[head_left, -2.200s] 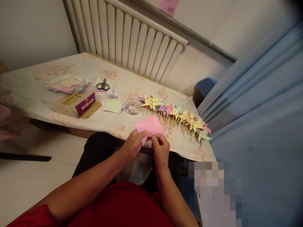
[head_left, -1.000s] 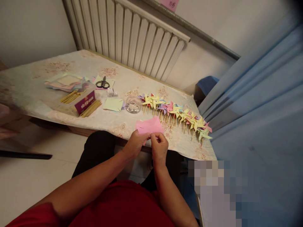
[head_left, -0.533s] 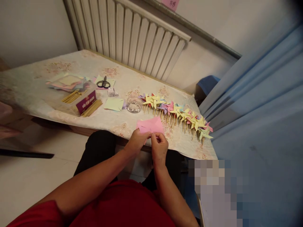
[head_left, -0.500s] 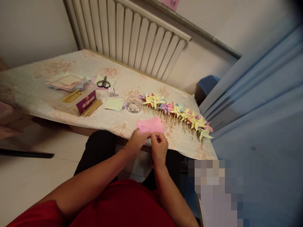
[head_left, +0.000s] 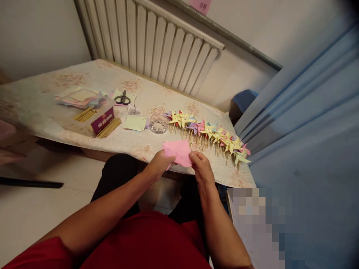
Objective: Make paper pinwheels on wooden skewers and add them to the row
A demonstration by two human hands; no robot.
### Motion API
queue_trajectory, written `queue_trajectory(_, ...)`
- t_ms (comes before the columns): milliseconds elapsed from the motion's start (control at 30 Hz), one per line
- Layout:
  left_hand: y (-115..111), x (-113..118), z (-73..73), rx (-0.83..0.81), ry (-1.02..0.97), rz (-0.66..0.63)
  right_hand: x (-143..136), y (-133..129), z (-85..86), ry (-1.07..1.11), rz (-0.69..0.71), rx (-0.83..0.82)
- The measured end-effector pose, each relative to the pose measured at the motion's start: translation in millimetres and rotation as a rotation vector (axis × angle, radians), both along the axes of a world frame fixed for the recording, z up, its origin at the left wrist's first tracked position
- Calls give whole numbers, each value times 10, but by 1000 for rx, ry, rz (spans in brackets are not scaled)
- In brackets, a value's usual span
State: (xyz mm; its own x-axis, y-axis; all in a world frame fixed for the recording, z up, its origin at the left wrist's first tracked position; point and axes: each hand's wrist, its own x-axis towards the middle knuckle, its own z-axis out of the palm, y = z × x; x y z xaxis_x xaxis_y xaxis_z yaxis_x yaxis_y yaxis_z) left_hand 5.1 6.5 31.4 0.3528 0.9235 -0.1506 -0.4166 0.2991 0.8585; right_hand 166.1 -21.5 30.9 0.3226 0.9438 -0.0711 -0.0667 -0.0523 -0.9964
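Note:
A pink paper square [head_left: 179,152] with slits cut into it is held up at the table's front edge. My left hand [head_left: 159,163] grips its left side, thumb on top. At the right side of the paper, the thumb and fingers of my right hand [head_left: 200,164] are pinched at its edge. Beyond the paper stands a round clear container [head_left: 158,125] holding small shiny pieces. To its right, a long row of paper pinwheels [head_left: 209,130] on thin sticks lies along the table, in yellow, pink, purple and other colours.
On the flowered tablecloth [head_left: 131,144] lie a stack of green paper squares [head_left: 135,123], dark-handled scissors [head_left: 122,98], small white boxes [head_left: 133,109], a clear box [head_left: 92,117] with sticks, and loose coloured paper [head_left: 81,96]. A radiator [head_left: 157,45] stands behind; a blue curtain [head_left: 303,112] hangs right.
My right hand has moved from the paper's lower middle to its right edge. The pink paper has turned slightly and sits a bit lower.

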Motion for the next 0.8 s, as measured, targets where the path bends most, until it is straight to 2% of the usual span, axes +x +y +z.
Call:
queue_trajectory(100,3,-14,-2,17,38,-55,-15,60,0,187,180,-76)
queue_trajectory(200,26,-24,-29,37,142,-120,-83,76,22,273,231,-112)
queue_trajectory(333,62,-34,-36,76,227,-190,-146,77,38,282,209,-123)
queue_trajectory(533,78,-55,46,147,335,-224,-142,83,-33,244,185,-99)
queue_trajectory(633,73,-51,66,116,292,-219,-149,87,-48,243,163,-93)
queue_trajectory(800,34,-44,22,-21,109,-175,-218,109,-24,335,102,-24)
